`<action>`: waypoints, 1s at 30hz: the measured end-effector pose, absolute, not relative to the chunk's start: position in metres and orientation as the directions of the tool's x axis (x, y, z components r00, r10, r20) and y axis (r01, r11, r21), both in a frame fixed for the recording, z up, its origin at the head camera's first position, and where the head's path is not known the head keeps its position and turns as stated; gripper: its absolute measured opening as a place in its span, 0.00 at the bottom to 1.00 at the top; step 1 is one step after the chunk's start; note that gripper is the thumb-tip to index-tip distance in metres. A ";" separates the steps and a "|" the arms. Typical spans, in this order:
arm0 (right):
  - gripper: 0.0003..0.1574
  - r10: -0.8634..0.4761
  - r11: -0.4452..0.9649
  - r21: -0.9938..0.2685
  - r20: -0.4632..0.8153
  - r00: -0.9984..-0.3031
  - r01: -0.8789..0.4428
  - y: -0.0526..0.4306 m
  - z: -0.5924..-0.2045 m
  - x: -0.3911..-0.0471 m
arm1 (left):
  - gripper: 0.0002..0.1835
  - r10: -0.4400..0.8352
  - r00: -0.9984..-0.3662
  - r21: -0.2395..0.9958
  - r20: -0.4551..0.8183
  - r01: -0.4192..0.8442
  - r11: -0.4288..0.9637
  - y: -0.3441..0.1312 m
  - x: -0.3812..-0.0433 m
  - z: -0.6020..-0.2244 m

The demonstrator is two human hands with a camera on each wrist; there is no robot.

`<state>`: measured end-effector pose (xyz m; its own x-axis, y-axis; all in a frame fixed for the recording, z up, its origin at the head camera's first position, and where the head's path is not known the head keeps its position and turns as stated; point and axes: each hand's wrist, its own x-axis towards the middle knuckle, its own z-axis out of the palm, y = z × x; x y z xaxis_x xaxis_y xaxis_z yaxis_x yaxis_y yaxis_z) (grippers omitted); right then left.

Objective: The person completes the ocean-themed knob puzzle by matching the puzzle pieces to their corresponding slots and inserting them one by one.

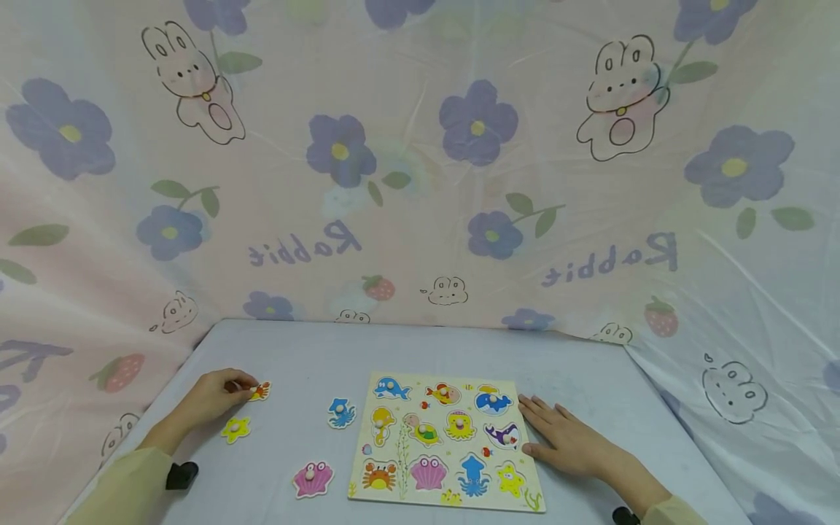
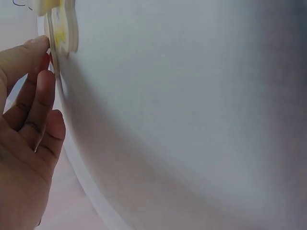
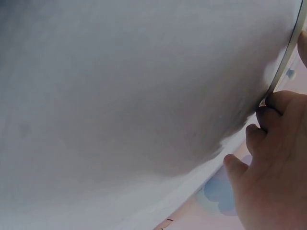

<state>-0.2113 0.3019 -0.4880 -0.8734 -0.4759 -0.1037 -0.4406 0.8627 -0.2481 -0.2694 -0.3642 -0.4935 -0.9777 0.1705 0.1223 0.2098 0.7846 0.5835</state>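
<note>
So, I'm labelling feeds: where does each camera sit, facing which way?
Head: on the head, facing forward and down at the sea-animal puzzle board; left hand, right hand and sleeves show.
Left wrist: on that wrist, facing the white tabletop; left hand shows.
Right wrist: on that wrist, facing the white tabletop; right hand shows.
Head and right wrist share the right hand.

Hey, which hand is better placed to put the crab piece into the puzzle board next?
Probably the left hand: it pinches the crab piece, and the crab spot is at the near left corner of the puzzle board. The right hand rests against the board's right edge, away from that piece.
</note>
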 end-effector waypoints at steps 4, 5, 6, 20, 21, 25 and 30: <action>0.54 -0.474 0.863 -0.255 -0.106 -0.874 -0.437 0.302 -0.488 -0.211 | 0.09 0.163 -0.979 0.575 0.120 0.202 0.793 -0.362 -0.268 -0.492; 0.54 -0.473 0.863 -0.256 -0.106 -0.875 -0.435 0.302 -0.488 -0.211 | 0.09 0.161 -0.980 0.574 0.120 0.201 0.794 -0.361 -0.268 -0.492; 0.54 -0.472 0.863 -0.258 -0.107 -0.875 -0.434 0.302 -0.487 -0.211 | 0.09 0.158 -0.980 0.575 0.120 0.198 0.794 -0.361 -0.268 -0.491; 0.53 -0.465 0.865 -0.265 -0.108 -0.879 -0.425 0.301 -0.485 -0.208 | 0.08 0.131 -0.979 0.579 0.159 0.200 0.790 -0.352 -0.259 -0.483; 0.53 -0.466 0.865 -0.265 -0.107 -0.878 -0.427 0.301 -0.484 -0.208 | 0.08 0.131 -0.977 0.582 0.169 0.206 0.787 -0.349 -0.257 -0.482; 0.54 -0.470 0.864 -0.260 -0.106 -0.876 -0.432 0.301 -0.484 -0.210 | 0.08 0.132 -0.969 0.589 0.207 0.231 0.774 -0.338 -0.249 -0.478; 0.54 -0.482 0.856 -0.261 -0.096 -0.871 -0.445 0.301 -0.485 -0.213 | 0.07 0.152 -0.952 0.581 0.267 0.285 0.763 -0.319 -0.237 -0.470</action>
<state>-0.2125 0.3011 -0.4850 -0.8708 -0.4821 -0.0965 -0.4451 0.8565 -0.2614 -0.2371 -0.3192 -0.4699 -0.9516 0.1519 0.2671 0.2847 0.7628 0.5805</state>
